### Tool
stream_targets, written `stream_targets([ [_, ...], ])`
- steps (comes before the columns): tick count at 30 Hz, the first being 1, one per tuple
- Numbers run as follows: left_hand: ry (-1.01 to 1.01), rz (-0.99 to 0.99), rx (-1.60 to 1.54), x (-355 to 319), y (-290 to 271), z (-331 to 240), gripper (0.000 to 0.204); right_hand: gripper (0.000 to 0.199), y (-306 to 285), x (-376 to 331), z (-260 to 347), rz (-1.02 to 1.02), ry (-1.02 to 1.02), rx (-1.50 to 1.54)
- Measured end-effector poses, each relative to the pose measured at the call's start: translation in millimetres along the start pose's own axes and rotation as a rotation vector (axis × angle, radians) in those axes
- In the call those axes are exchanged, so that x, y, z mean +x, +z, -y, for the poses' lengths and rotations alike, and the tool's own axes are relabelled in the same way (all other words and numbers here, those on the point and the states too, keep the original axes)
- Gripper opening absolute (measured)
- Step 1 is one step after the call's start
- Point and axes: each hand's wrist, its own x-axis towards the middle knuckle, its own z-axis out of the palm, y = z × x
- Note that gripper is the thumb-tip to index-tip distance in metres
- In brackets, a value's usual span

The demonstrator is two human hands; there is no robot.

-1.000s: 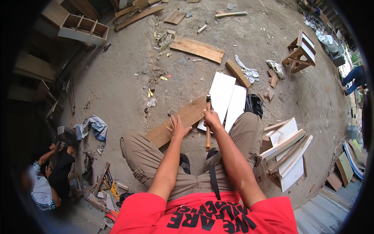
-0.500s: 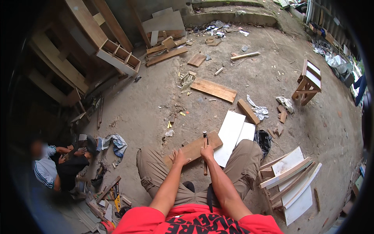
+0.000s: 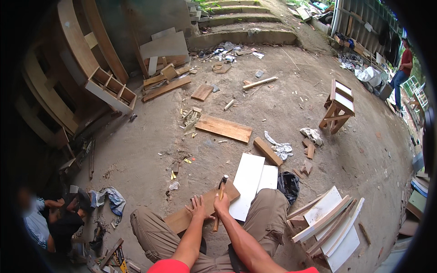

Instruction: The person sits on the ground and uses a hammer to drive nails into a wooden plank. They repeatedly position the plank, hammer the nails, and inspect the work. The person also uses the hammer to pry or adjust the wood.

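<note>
A brown wooden board (image 3: 231, 193) lies slantwise in front of my lap, between my knees. My left hand (image 3: 197, 208) rests on top of it, fingers spread and nearly flat. In my right hand (image 3: 221, 204) is a hammer (image 3: 223, 180), gripped round its wooden handle over the board; its head points away from me and the handle end sticks out below my fist. Just beyond the board's right end lie two white panels (image 3: 246, 184), one partly over the other.
A wood block (image 3: 267, 151) and a black plastic bag (image 3: 288, 185) lie beyond my right knee. To the right is a stack of white-faced boards (image 3: 328, 227). A wooden stool (image 3: 338, 105) stands farther off. One person (image 3: 35, 223) sits at left; another (image 3: 402, 73) stands far right.
My view has tilted up and turned right, bringing more steps and a standing person into sight. My left fingers are spread wider on the board. The hammer, still in my right hand, leans slightly more.
</note>
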Motion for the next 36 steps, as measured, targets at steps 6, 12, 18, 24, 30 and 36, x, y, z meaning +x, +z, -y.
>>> stream_targets([
  [6, 0.134, -0.145, 0.04, 23.2, 20.3, 5.8, 0.14, 0.03, -2.7, 24.3, 11.1, -0.025, -0.078, 0.023],
  [12, 0.21, -0.186, -0.094, 42.9, -7.8, -9.2, 0.145, 0.034, -10.6, 33.4, 23.0, -0.184, 0.017, 0.224],
  [18, 0.295, -0.382, -0.309, 57.0, 20.8, -0.3, 0.129, 0.037, -53.2, 28.2, 3.2, -0.253, 0.179, 0.207],
  [24, 0.222, -0.717, -0.337, 72.1, 56.3, -7.3, 0.071, 0.037, -38.0, 3.6, 6.0, -0.33, -0.067, -0.148],
  [30, 0.137, -0.542, -0.442, 84.0, 32.7, -8.1, 0.046, 0.035, -22.1, 7.3, -6.9, -0.106, 0.04, -0.175],
  [36, 0.119, -0.579, -0.381, 101.2, 34.5, 5.8, 0.042, 0.042, -14.3, 8.6, -37.3, -0.143, 0.1, 0.021],
])
